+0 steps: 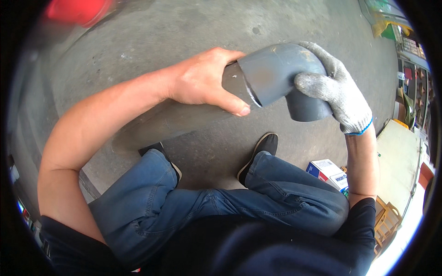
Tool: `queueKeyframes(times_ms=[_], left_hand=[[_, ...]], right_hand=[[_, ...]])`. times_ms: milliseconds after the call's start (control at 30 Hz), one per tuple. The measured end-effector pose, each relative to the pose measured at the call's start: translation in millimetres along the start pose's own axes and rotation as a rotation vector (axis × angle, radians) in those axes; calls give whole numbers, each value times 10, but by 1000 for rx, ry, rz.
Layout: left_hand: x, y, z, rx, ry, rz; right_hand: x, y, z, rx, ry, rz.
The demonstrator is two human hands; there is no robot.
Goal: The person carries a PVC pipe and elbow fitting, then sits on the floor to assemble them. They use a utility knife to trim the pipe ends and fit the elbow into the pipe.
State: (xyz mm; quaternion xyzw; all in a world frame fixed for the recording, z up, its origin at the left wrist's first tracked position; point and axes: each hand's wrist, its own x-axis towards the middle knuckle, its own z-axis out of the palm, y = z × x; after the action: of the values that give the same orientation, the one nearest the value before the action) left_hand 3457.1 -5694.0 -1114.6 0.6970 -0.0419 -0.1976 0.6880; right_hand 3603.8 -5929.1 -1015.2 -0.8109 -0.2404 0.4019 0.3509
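Observation:
A long grey plastic pipe (179, 117) slants from the lower left up toward the middle of the view. At its upper end sits a grey pipe elbow (271, 69), whose free mouth turns downward on the right. White residue shows along the edge where elbow and pipe meet. My bare left hand (207, 83) wraps around the pipe just beside that joint, thumb on the near side. Wearing a white knitted glove, my right hand (334, 85) grips the bend of the elbow, its thumb across the near side. The fingers behind the pipe and elbow are partly hidden.
Concrete floor (184, 27) spreads around my shoes. A blurred red object (78, 11) lies at the upper left. By my right leg stands a white, blue and red box (328, 174). Farther right are a pale panel (398, 161), a wooden rack (386, 223) and shelves (419, 87).

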Motion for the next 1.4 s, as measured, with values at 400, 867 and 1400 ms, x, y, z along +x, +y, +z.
queueKeyframes(times_ms=[400,867,1400], left_hand=[[56,-360,-115,186,64,-60],[90,-276,38,220,120,-77],[46,-242,48,208,112,-43]], right_hand=[[250,284,123,222,-21,288],[286,653,67,199,-46,-122],[150,550,99,130,-33,-98]])
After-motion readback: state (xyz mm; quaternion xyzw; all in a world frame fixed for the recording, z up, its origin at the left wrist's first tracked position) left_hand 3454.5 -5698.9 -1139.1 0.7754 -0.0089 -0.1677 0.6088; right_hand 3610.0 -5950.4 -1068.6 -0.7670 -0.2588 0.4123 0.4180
